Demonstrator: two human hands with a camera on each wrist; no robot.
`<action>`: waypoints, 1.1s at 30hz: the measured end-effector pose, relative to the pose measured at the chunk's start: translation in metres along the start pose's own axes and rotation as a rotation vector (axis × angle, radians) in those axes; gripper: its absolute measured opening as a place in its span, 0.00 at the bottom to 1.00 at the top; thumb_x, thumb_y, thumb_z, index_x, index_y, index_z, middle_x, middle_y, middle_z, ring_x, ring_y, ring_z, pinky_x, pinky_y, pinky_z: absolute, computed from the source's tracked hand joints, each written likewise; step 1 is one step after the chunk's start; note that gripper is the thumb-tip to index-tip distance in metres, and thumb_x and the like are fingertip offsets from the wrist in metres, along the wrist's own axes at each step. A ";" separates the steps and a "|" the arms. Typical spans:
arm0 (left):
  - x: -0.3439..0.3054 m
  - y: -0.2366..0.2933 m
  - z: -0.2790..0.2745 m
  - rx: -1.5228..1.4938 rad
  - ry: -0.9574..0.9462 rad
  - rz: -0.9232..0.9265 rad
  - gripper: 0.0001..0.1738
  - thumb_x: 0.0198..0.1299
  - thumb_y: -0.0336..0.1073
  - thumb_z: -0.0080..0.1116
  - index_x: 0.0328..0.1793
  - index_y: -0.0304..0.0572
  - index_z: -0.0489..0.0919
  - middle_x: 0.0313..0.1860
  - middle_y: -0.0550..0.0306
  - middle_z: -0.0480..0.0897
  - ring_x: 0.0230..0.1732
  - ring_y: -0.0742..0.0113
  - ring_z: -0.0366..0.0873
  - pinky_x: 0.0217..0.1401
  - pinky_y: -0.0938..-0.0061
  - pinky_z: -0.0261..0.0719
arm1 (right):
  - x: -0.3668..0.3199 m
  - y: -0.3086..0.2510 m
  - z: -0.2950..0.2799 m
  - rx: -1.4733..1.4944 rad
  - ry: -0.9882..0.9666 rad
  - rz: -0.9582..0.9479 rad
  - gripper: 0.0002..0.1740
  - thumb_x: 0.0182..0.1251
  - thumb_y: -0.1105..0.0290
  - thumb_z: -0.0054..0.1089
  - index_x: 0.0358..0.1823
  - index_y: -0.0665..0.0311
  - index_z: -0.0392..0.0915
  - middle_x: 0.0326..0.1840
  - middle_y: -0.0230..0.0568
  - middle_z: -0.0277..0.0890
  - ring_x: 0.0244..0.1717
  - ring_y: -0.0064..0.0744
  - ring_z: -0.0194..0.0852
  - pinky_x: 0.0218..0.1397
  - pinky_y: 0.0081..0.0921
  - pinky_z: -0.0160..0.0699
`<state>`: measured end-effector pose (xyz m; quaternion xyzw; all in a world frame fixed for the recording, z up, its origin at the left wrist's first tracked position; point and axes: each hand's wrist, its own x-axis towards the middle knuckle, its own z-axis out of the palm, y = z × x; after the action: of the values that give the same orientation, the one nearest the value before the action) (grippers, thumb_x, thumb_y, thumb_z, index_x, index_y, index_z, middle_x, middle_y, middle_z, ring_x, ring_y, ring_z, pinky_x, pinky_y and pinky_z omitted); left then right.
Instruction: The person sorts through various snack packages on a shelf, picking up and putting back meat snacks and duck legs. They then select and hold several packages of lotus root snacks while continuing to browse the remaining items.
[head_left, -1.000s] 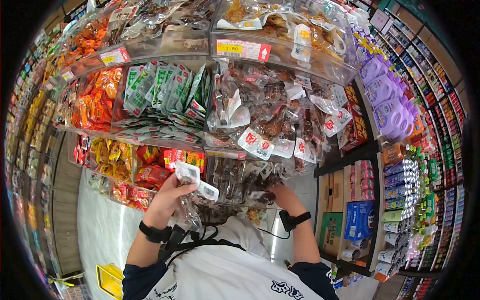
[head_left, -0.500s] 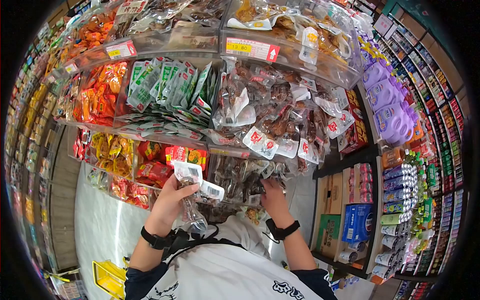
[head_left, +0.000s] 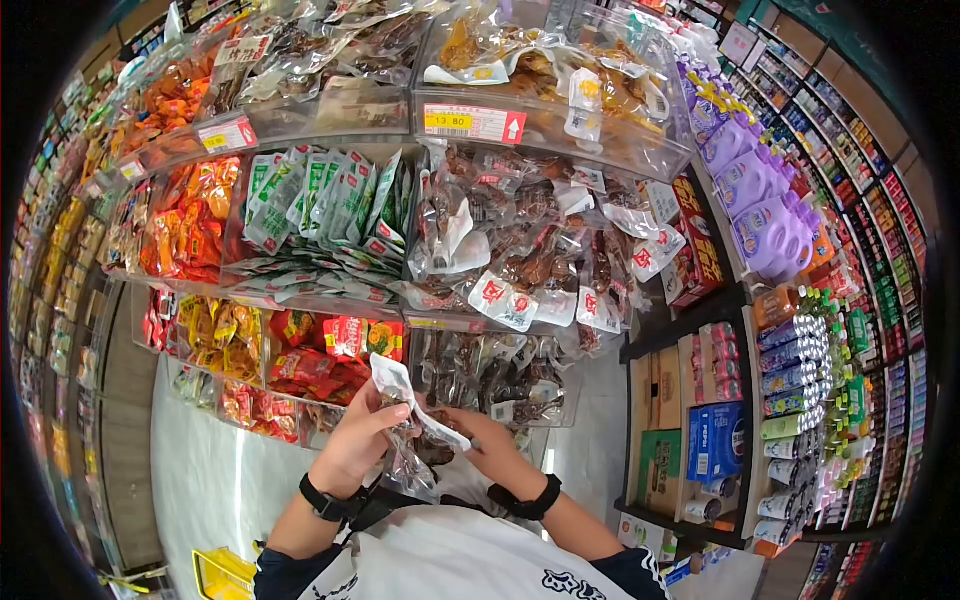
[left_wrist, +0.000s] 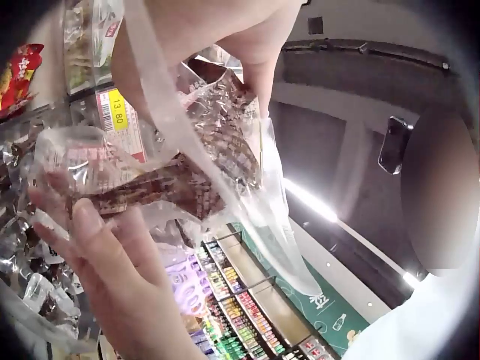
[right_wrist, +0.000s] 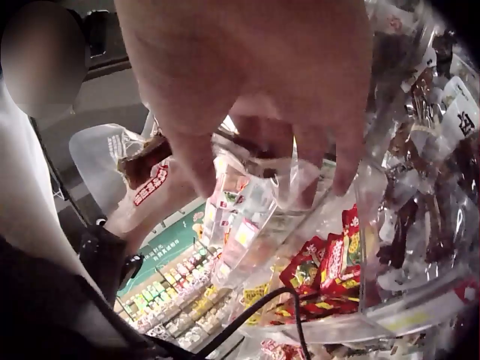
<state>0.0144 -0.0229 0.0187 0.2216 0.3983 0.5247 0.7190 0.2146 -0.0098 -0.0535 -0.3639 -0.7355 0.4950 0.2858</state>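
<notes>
My left hand (head_left: 358,442) grips clear vacuum packs of dark brown meat (head_left: 409,470), their white label ends (head_left: 390,380) sticking up past the thumb. Close beside it on the right, my right hand (head_left: 495,452) holds another clear meat pack (left_wrist: 142,187), its fingers showing through the plastic in the left wrist view. The packs of both hands overlap in front of my body. From the right wrist, a pack with a red label strip (right_wrist: 150,186) shows at the left hand. Just beyond my hands is the lower bin (head_left: 490,365) of similar dark meat packs.
Clear tiered bins hold green packets (head_left: 325,200), orange packets (head_left: 195,215), red packets (head_left: 320,355) and more meat packs (head_left: 540,240). On the right, a dark shelf (head_left: 735,430) carries boxes and cans below purple bottles (head_left: 755,190). A yellow basket (head_left: 225,575) stands on the floor at lower left.
My right hand has come out of the lower bin, back and left to beside my left hand, with a meat pack. My left hand has shifted slightly right, still gripping its packs.
</notes>
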 end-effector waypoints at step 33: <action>0.011 0.051 -0.068 0.057 0.108 0.021 0.20 0.55 0.29 0.58 0.54 0.41 0.68 0.41 0.60 0.75 0.37 0.69 0.75 0.39 0.72 0.76 | 0.005 -0.095 -0.196 -0.990 0.727 -0.465 0.25 0.42 0.84 0.52 0.47 0.66 0.71 0.49 0.48 0.71 0.53 0.51 0.68 0.56 0.42 0.67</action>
<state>-0.0686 -0.0021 0.0123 0.2176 0.4488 0.5317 0.6845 0.3412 0.0731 0.1036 -0.4280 -0.7923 -0.1311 0.4146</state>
